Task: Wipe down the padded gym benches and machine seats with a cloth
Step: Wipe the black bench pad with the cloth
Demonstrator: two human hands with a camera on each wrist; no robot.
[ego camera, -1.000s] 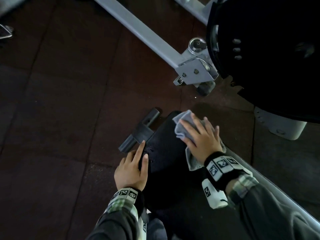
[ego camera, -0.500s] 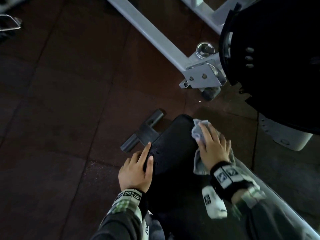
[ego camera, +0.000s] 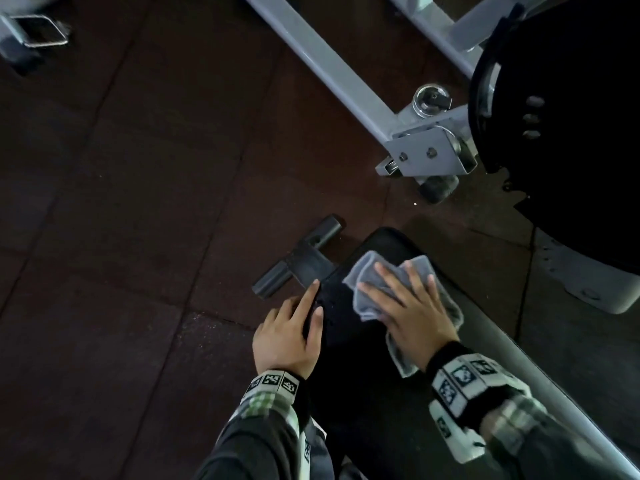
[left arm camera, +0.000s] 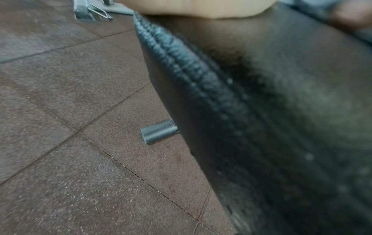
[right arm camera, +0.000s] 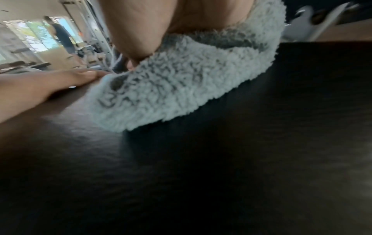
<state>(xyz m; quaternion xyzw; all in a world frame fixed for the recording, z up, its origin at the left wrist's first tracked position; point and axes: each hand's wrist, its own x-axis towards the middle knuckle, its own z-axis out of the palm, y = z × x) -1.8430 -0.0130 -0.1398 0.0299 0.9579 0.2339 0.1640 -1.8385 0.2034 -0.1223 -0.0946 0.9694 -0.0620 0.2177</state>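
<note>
A black padded bench runs from the bottom of the head view up to its rounded end. My right hand lies flat with spread fingers on a grey fleecy cloth and presses it onto the pad near that end. The right wrist view shows the cloth bunched under the palm on the dark pad. My left hand holds the pad's left edge, thumb on top, index finger along the rim, other fingers down the side. The left wrist view shows the stitched side of the pad.
A black T-shaped foot bar sticks out on the rubber floor tiles left of the bench end. A grey steel beam with a bracket crosses behind. A big black disc hangs at upper right. A person stands far off.
My right hand slid the cloth to the pad's right edge, then back left and nearer across the top. The left hand has kept its hold on the left edge.
</note>
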